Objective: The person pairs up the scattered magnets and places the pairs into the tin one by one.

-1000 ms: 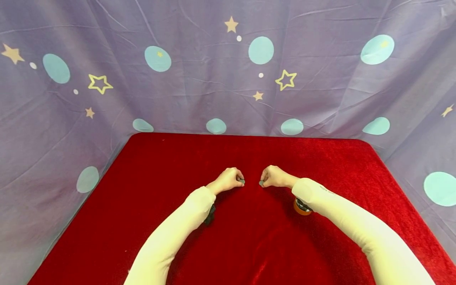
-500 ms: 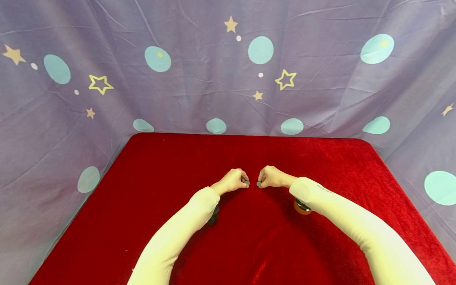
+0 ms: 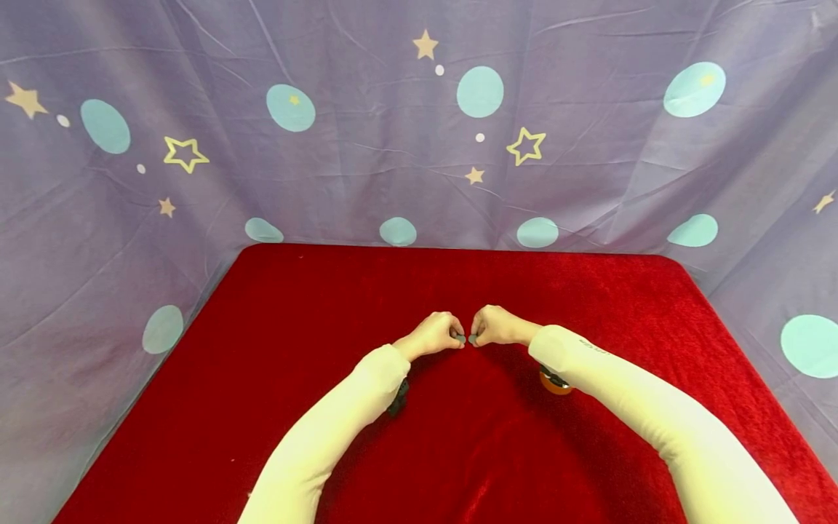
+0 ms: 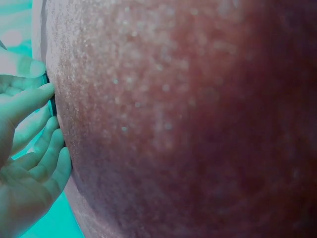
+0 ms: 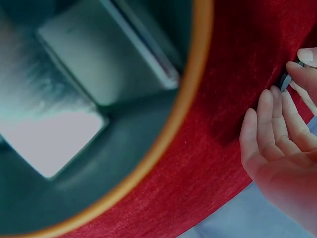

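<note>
Over the middle of the red-covered table, my left hand pinches a small grey disc between thumb and fingertips. Facing it closely from the right, my right hand pinches a similar grey disc. Only a narrow gap shows between the two discs in the head view. In the left wrist view, a dark thin edge of a disc shows by the fingertips. The right wrist view has a dark disc on edge at the right fingertips, low over the cloth, with the other hand's thumb tip just above.
Beneath the right forearm stands an orange-rimmed round container, partly hidden by the sleeve. Its rim and shiny metal rectangular pieces inside fill much of the right wrist view. A patterned purple curtain hangs behind the red table.
My left hand has moved to the right with its disc, and my right hand slightly to the left. The gap between the discs has narrowed to a sliver.
</note>
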A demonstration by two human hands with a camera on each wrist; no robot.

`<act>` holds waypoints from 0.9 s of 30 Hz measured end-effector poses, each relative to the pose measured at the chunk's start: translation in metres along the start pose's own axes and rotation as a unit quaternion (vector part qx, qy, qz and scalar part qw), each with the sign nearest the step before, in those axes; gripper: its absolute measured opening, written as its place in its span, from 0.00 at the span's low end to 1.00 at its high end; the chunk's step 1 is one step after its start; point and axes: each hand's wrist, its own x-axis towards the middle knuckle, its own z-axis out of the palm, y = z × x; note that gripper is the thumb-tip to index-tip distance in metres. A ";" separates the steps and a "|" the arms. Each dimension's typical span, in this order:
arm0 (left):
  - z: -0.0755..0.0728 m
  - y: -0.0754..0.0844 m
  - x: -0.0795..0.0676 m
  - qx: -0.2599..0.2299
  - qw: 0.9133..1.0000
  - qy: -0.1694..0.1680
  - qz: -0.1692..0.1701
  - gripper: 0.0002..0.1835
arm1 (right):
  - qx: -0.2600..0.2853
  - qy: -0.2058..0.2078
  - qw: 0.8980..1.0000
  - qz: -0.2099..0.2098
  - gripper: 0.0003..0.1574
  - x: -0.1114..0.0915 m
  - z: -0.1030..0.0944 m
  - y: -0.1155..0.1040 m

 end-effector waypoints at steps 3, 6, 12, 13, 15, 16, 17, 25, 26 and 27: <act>0.000 0.001 0.000 -0.004 1.000 0.000 -0.001 0.09 | -0.002 -0.001 1.000 -0.002 0.05 0.001 0.001 0.000; 0.000 0.002 0.000 -0.005 1.000 -0.002 -0.004 0.09 | -0.002 -0.003 1.000 -0.002 0.05 0.002 0.002 0.000; 0.001 0.004 0.001 -0.002 1.000 -0.007 -0.004 0.09 | 0.004 -0.001 1.000 -0.008 0.06 0.003 0.004 0.000; 0.001 0.004 0.001 -0.001 1.000 -0.008 -0.004 0.09 | 0.004 0.000 1.000 -0.008 0.06 0.003 0.004 0.000; 0.001 0.005 0.001 0.001 1.000 -0.010 -0.005 0.09 | 0.004 0.000 1.000 -0.008 0.06 0.002 0.003 0.000; 0.001 0.005 0.001 0.001 1.000 -0.010 -0.004 0.09 | 0.003 0.000 1.000 -0.007 0.06 0.002 0.003 -0.001; 0.001 0.005 0.002 0.002 1.000 -0.010 -0.003 0.09 | 0.002 0.000 1.000 -0.005 0.06 0.001 0.003 -0.001; 0.001 0.004 0.000 0.005 1.000 -0.011 0.004 0.11 | 0.031 -0.016 0.999 -0.028 0.11 0.010 0.008 0.022; 0.000 0.004 0.000 0.007 1.000 -0.012 0.004 0.11 | 0.029 -0.018 0.999 -0.032 0.12 0.010 0.008 0.025; 0.000 0.005 -0.001 0.009 1.000 -0.012 0.004 0.12 | 0.029 -0.020 0.999 -0.032 0.13 0.010 0.007 0.026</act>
